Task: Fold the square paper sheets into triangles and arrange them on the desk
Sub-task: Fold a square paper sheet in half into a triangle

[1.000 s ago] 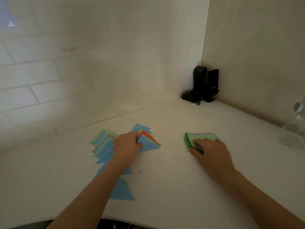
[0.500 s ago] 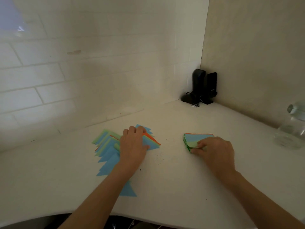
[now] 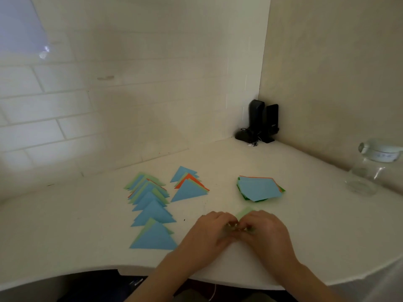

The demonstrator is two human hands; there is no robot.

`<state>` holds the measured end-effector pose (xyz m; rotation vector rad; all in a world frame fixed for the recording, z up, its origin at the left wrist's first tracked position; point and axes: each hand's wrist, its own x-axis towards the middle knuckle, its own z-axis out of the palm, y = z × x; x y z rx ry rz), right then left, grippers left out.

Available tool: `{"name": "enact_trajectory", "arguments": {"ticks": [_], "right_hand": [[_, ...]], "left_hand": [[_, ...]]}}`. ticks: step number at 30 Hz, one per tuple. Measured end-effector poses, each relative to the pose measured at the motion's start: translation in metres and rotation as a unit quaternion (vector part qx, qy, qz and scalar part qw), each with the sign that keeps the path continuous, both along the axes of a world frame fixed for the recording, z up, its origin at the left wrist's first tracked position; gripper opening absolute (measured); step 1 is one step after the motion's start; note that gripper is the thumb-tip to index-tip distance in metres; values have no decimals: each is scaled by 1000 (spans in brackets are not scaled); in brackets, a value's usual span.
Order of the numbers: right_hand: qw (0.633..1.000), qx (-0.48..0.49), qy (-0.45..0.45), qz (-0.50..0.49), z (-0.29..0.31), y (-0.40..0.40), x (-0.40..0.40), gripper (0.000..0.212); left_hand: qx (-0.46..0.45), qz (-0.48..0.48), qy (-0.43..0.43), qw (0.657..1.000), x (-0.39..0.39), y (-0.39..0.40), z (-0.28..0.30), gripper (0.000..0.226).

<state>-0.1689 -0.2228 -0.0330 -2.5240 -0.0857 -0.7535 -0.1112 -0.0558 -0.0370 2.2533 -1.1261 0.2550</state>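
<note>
Change: Your left hand (image 3: 209, 233) has left the folded triangles, and your right hand (image 3: 265, 232) has left the stack of square sheets (image 3: 259, 189). Both hands now meet at the near middle of the desk (image 3: 87, 225).
New sheet: A pale green sheet (image 3: 245, 212) lies under your hands; only its far corner shows beyond your knuckles.
Meaning: In my judgement, you have taken 1 more sheet and are starting its fold.
Left grip: Your fingers curl inward at the sheet's middle; they seem to pinch it, though blur hides the contact.
Right grip: The same, with fingertips curled in beside the left fingertips, apparently on the same sheet.
Long row: Folded triangles (image 3: 150, 203), mostly blue, overlap in 1 line on your left.
Short row: A smaller group of triangles (image 3: 188, 186), blue with orange, lies just right of that line.
Unfolded stock: The stack sits beyond your hands, blue on top, apart from them.
</note>
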Motion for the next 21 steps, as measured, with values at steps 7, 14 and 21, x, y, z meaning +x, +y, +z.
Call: {"name": "enact_trajectory", "arguments": {"ticks": [7, 14, 21], "right_hand": [[991, 56, 88, 89, -1, -14, -8, 32], [986, 77, 109, 99, 7, -24, -3, 9], [984, 126, 108, 71, 4, -21, -1, 19]], "left_hand": [[-40, -1, 49, 998, -1, 7, 0, 34], [-74, 43, 52, 995, -1, -5, -1, 26], [-110, 96, 84, 986, -3, -15, -9, 17]]}}
